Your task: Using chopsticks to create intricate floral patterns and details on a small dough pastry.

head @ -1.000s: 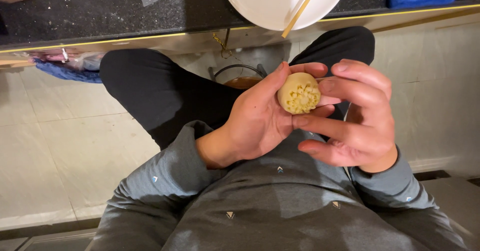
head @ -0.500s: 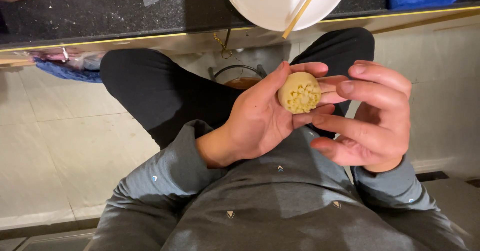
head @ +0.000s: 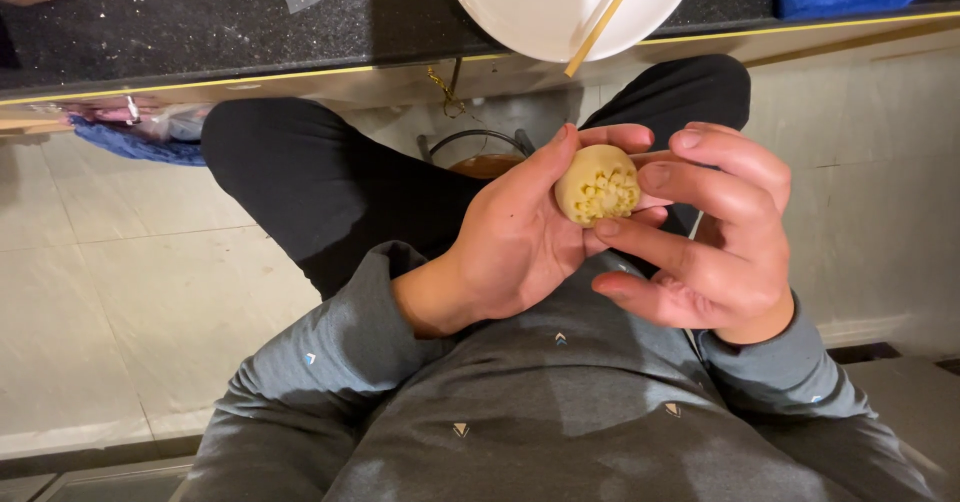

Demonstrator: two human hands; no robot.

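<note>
Two hands – left hand (head: 520,242) and right hand (head: 715,237) – gripping round dough piece (head: 598,184), indented face upward

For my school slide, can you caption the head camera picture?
Left hand cradles a filled dough ball while right hand pinches its edge.

Pale yellow dough ball (head: 597,184), white plate (head: 560,17), grey sweatshirt (head: 560,402) with small chevrons, black trousers (head: 310,182)
</note>
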